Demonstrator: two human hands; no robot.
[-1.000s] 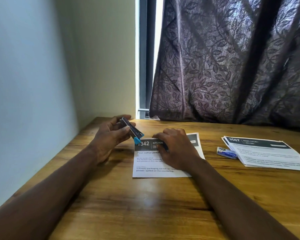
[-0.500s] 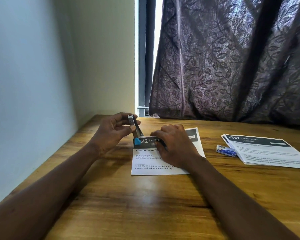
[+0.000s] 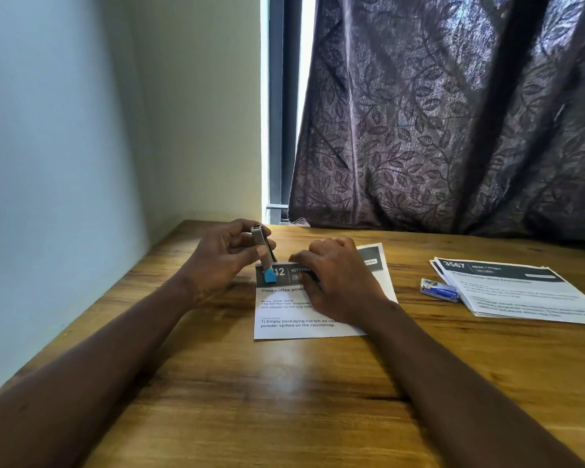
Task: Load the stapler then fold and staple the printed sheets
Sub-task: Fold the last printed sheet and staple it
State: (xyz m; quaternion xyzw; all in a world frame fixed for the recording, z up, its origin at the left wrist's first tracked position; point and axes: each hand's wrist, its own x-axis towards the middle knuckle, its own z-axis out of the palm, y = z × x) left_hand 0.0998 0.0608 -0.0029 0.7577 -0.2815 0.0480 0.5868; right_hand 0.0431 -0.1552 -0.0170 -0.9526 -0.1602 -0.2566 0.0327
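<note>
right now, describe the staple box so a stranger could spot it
On the wooden table, look right to the stack of printed sheets headed 3567. The staple box lies just left of that stack: a small blue-and-white box, not flat paper.

The stapler (image 3: 266,265) is silver with a blue tip, the sheet (image 3: 284,330) white under a dark grey header band, the table (image 3: 284,400) honey-brown woodgrain, the curtain (image 3: 453,130) dusky purple with leaves, and the small box (image 3: 439,290) seemingly blue and white.
</note>
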